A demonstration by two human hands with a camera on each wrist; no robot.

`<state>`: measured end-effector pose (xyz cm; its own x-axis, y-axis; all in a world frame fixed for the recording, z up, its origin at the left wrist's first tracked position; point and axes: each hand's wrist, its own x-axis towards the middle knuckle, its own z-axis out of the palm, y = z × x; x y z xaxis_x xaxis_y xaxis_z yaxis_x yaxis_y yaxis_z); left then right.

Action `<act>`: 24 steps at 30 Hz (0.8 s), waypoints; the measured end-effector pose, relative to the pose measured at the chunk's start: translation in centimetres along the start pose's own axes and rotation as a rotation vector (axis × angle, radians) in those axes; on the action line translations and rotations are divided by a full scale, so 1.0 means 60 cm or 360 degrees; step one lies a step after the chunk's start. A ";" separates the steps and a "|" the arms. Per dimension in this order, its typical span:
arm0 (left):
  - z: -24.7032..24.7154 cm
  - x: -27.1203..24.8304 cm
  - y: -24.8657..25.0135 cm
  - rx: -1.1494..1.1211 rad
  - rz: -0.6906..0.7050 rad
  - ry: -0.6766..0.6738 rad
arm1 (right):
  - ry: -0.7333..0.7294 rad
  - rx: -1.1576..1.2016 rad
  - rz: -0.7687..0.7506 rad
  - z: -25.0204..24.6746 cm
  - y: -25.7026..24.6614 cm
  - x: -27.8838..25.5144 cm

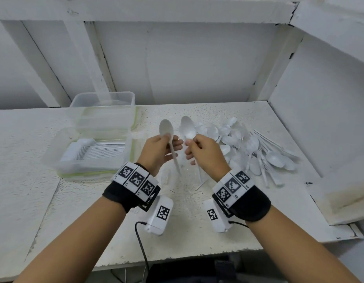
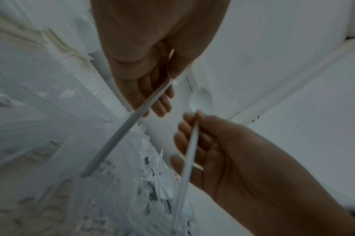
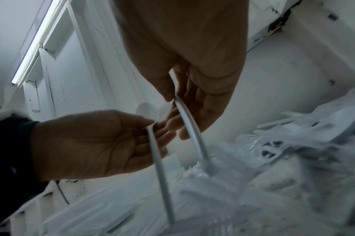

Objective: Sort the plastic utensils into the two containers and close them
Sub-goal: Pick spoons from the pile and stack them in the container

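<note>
White table (image 1: pixel 197 231) | each hand pinches a spoon | pile blurred, maybe forks

You are in a plain storage or utility space: a worn, speckled white-painted tabletop (image 1: pixel 197 211) with chipped edges sits inside a rough white-painted wooden shelving frame (image 1: pixel 91 64), with bare white wall panels (image 1: pixel 187 64) at the far side.
</note>
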<state>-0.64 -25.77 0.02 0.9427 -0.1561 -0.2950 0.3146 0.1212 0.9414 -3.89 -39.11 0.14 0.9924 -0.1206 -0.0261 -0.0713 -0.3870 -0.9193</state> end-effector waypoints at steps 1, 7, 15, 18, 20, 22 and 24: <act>-0.004 0.003 0.001 -0.0009 0.0000 0.0057 | 0.0045 0.0056 0.0035 -0.012 0.003 -0.003; -0.024 0.008 0.004 0.0334 0.0065 0.0199 | 0.0364 -0.0214 0.0160 -0.114 0.046 -0.011; -0.001 0.003 -0.024 0.1240 0.0297 -0.0222 | -0.0089 -0.1180 0.0640 -0.143 0.124 -0.041; 0.017 0.000 -0.027 0.1486 0.0343 -0.0333 | -0.0090 -0.1365 0.0642 -0.125 0.120 -0.050; 0.029 0.001 -0.029 0.1588 0.0331 -0.0392 | -0.0102 -0.1413 0.0622 -0.116 0.116 -0.051; 0.041 0.002 -0.032 0.1685 0.0352 -0.0437 | -0.0097 -0.1368 0.0656 -0.116 0.113 -0.050; 0.055 0.003 -0.032 0.1788 0.0413 -0.0465 | -0.0083 -0.1203 0.0715 -0.124 0.106 -0.052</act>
<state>-1.41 -29.28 -1.29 0.8569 -0.4889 -0.1632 -0.2927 -0.7222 0.6266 -8.17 -47.98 -2.73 0.8565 -0.3721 -0.3578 -0.4853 -0.8166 -0.3125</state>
